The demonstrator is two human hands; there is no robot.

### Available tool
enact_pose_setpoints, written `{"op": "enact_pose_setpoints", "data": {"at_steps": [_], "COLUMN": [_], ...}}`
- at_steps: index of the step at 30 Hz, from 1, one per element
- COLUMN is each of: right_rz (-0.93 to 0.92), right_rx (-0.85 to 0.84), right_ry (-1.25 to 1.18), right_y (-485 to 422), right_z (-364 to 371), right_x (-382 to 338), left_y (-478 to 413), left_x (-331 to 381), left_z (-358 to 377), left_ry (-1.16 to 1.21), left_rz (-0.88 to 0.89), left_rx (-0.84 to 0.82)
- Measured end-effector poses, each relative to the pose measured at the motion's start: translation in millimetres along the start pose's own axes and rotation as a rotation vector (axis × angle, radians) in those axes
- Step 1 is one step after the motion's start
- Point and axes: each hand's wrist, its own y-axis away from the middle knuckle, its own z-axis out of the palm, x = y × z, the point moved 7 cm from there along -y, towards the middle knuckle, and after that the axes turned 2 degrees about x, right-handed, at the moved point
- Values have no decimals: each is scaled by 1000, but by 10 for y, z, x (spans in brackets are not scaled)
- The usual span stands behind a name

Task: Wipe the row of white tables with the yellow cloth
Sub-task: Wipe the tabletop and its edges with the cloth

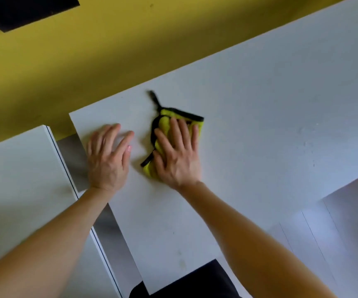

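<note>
A yellow cloth (162,123) with black edging and a black loop lies bunched on the white table (259,115) near its far left corner. My right hand (177,152) presses flat on the cloth with straight, spread fingers and covers most of it. My left hand (108,154) rests flat on the bare tabletop just left of the cloth, near the table's left edge, and holds nothing.
A second white table (18,179) stands to the left, separated by a narrow gap showing grey floor (74,155). A yellow wall (109,50) runs along the far edge. A dark panel (23,9) sits at the top left. Dark clothing (195,282) shows at the near edge.
</note>
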Motion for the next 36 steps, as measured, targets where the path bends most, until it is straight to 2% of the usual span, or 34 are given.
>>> {"op": "enact_pose_setpoints", "data": {"at_steps": [2,4,7,8,9,11,13,15,17,18,20,23,25,27,29,32,34,36], "right_rz": [-147,-158,144,256,333,368,224,24,-134,-155,-48,231,317,352,229,-119,-238,-170], "right_rx": [-43,-40,70,106,141,149,90,10,-18,-23,10,93,133,179,168,46,-9,6], "right_ry": [-4,63,167,179,168,128,47,-34,-20,-4,51,145,141,95,36,-57,-40,4], "right_y": [198,287,445,518,588,740,907,1125,1258,1296,1360,1422,1429,1485,1574,1716,1693,1620], "right_z": [-81,-277,-722,-836,-849,-693,-471,-350,-418,-500,-763,-1253,-1314,-1182,-971,-818,-909,-1104], "right_x": [83,672,1787,1966,1990,1617,961,512,674,933,1654,2678,2851,2553,2006,1571,1841,2426], "left_y": [-8,-18,34,79,132,291,449,538,579,599,633,592,546,561,596,604,611,608], "left_x": [14,11,52,107,212,574,1004,1350,1567,1665,1902,2272,2482,2601,2627,2615,2614,2637], "left_z": [-15,1,55,58,53,65,81,89,116,150,228,364,457,499,501,516,513,535], "left_ry": [-22,-50,-99,-106,-103,-43,75,157,185,190,178,148,146,150,121,93,77,86], "left_rz": [1,0,-27,-49,-58,-28,-31,-111,-199,-206,-127,13,21,19,42,63,42,30], "left_rx": [4,-12,-94,-110,-109,-85,-41,3,22,14,-15,-36,-39,-41,-33,-15,4,7]}}
